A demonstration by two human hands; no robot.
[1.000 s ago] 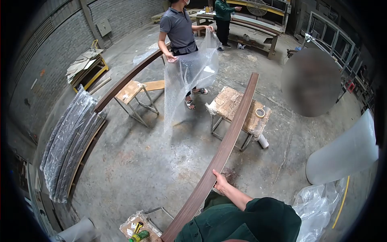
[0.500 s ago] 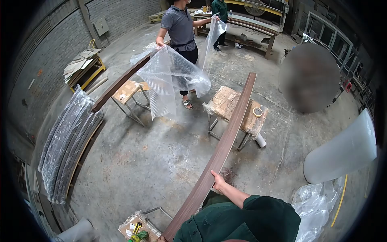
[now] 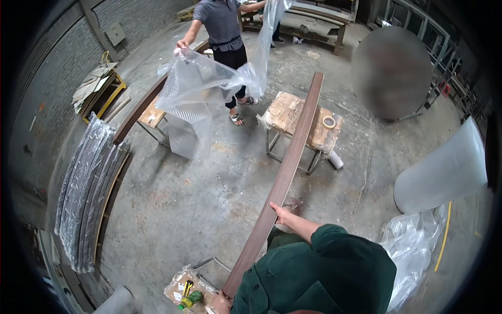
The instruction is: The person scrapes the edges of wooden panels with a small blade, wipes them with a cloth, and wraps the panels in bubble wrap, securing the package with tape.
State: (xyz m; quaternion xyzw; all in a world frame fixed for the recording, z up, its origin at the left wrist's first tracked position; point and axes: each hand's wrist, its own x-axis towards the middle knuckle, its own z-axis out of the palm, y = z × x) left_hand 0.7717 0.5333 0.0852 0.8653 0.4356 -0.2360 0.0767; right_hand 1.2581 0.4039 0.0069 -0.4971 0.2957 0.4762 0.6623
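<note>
Brown wood grain runs the length of the long, gently curved plank (image 3: 298, 146), which slants from near centre up to the far right of centre. It's lying across the far stool (image 3: 283, 111), a wooden-topped one on metal legs, and its tip pokes out past the far edge. Right hand (image 3: 281, 213) is on the plank's right edge, thumb on top, fingers gripping it. Down at the near end, the left hand (image 3: 220, 302) is right against the plank, beside the near stool (image 3: 175, 289); its fingers are partly hidden, so whether they're closed, I can't tell.

On that near stool sit a yellow-and-black tool (image 3: 187, 287) and a green bottle (image 3: 194, 297), side by side. Over on the far stool, to the right of the plank, there's a pale ring of tape (image 3: 329, 122) lying flat.

Far left of centre, a co-worker in a grey shirt (image 3: 222, 23) has both arms spread, holding up a sheet of clear bubble wrap (image 3: 191, 104). Behind its left side, a second dark brown plank (image 3: 140, 112) angles down toward a bundle of curved lengths in clear plastic (image 3: 83, 193). And over on the right, a big whitish roll (image 3: 442, 170) leans above crumpled clear plastic (image 3: 410, 254) on the concrete floor (image 3: 209, 209).
</note>
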